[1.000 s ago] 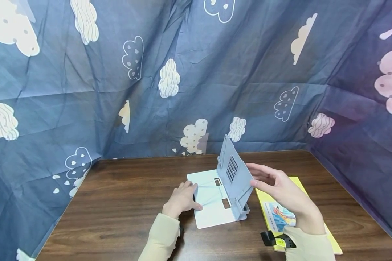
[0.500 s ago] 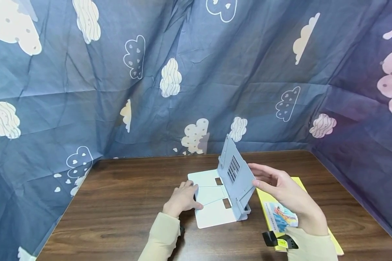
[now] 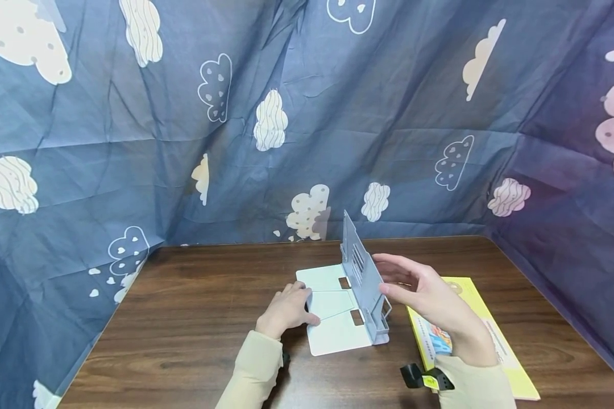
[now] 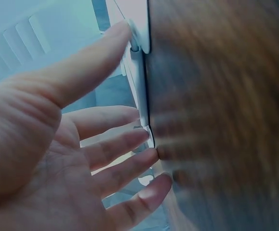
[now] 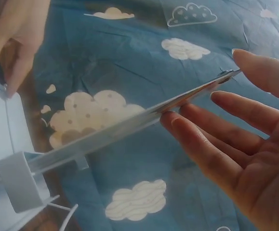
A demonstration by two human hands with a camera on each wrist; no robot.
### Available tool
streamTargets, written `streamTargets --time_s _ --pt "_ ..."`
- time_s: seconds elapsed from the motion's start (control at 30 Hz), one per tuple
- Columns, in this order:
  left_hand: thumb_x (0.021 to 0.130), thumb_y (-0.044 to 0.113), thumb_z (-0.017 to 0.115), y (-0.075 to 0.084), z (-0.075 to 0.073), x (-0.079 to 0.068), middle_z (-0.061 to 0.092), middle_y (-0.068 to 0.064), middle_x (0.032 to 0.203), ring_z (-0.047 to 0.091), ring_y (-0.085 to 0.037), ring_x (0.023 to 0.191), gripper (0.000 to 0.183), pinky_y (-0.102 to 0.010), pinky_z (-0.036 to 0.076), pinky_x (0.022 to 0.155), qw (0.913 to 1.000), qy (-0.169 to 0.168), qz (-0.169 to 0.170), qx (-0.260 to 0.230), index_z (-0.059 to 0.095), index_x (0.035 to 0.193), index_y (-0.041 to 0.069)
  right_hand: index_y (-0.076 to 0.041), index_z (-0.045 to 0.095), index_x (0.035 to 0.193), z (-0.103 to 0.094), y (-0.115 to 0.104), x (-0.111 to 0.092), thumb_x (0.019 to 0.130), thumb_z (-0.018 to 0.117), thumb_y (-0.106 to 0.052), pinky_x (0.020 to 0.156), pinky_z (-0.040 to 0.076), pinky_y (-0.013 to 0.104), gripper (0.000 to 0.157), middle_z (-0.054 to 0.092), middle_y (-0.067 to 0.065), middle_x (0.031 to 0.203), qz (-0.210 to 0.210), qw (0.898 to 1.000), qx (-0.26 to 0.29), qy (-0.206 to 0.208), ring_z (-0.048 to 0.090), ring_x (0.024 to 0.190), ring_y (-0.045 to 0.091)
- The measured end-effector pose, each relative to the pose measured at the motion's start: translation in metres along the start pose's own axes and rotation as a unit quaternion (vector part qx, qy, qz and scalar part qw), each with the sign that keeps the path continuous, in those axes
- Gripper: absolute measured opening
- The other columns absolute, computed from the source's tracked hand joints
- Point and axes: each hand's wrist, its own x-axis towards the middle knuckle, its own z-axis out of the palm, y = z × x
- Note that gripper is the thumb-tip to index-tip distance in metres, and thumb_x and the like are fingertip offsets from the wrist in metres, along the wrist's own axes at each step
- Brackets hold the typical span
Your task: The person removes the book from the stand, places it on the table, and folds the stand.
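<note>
A pale grey folding book stand (image 3: 332, 332) is on the wooden table, its base flat and its slotted panel (image 3: 358, 261) raised nearly upright. My left hand (image 3: 288, 309) is at the base's left edge: the thumb (image 4: 96, 57) lies on the plate and the extended fingers (image 4: 122, 168) touch along the rim. With my right hand (image 3: 414, 287) I hold the panel's free edge, thumb tip at the edge and fingertips against the back. In the right wrist view the panel (image 5: 105, 132) shows edge-on, with the right hand's fingers (image 5: 211, 154) beneath it.
A yellow book (image 3: 491, 329) with a picture on its cover lies at the right, partly under my right forearm. The brown wooden table (image 3: 194, 318) ends at a dark blue cloud-print curtain (image 3: 307, 142) behind and at both sides.
My right hand has moved slightly left with the panel, which has tilted toward the base and now stands steeper. My left hand stays at the base's edge.
</note>
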Motion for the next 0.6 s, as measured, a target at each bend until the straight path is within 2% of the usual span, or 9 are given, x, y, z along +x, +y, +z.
streamTargets --time_s 0.23,0.37,0.43,0.5,0.6 --pt "0.087 0.045 0.071 -0.002 -0.004 -0.002 0.056 -0.016 0.13 0.054 -0.031 0.117 0.059 -0.048 0.045 0.094 0.9992 0.001 0.004 -0.039 0.063 0.126 0.001 -0.006 0.053 0.138 0.011 -0.004 0.005 0.091 0.07 -0.013 0.085 0.052 0.028 0.05 0.061 0.013 0.127 -0.01 1.0 0.002 -0.001 0.061 0.111 0.026" --pt "0.093 0.053 0.058 -0.004 -0.007 -0.001 0.064 -0.01 0.105 0.061 -0.024 0.092 0.052 -0.042 0.05 0.075 0.9979 0.004 0.014 -0.064 0.069 0.107 0.004 -0.006 0.055 0.136 0.019 -0.007 0.007 0.09 0.072 -0.014 0.087 0.051 0.028 0.05 0.062 0.014 0.126 -0.021 1.0 -0.012 -0.001 0.062 0.111 0.025" --pt "0.095 0.055 0.053 -0.005 -0.008 -0.001 0.065 -0.007 0.098 0.061 -0.022 0.085 0.053 -0.04 0.05 0.07 0.9971 0.006 0.015 -0.075 0.069 0.104 0.006 -0.006 0.055 0.135 0.022 -0.008 0.009 0.09 0.073 -0.014 0.09 0.051 0.032 0.05 0.062 0.015 0.127 -0.027 0.999 -0.022 -0.002 0.062 0.112 0.025" --pt "0.097 0.057 0.049 -0.005 -0.008 -0.001 0.067 -0.008 0.102 0.063 -0.023 0.09 0.057 -0.042 0.051 0.074 0.9962 0.006 0.01 -0.086 0.069 0.11 0.006 -0.005 0.055 0.135 0.026 -0.009 0.011 0.089 0.073 -0.015 0.091 0.051 0.036 0.05 0.061 0.015 0.127 -0.032 0.999 -0.032 -0.003 0.062 0.112 0.024" --pt "0.098 0.058 0.045 -0.005 -0.011 -0.001 0.066 -0.011 0.118 0.062 -0.028 0.108 0.063 -0.048 0.05 0.086 0.9942 0.016 0.001 -0.106 0.064 0.126 0.005 -0.004 0.056 0.134 0.031 -0.012 0.014 0.088 0.075 -0.016 0.09 0.051 0.037 0.051 0.063 0.013 0.126 -0.035 0.999 -0.036 -0.003 0.064 0.11 0.023"
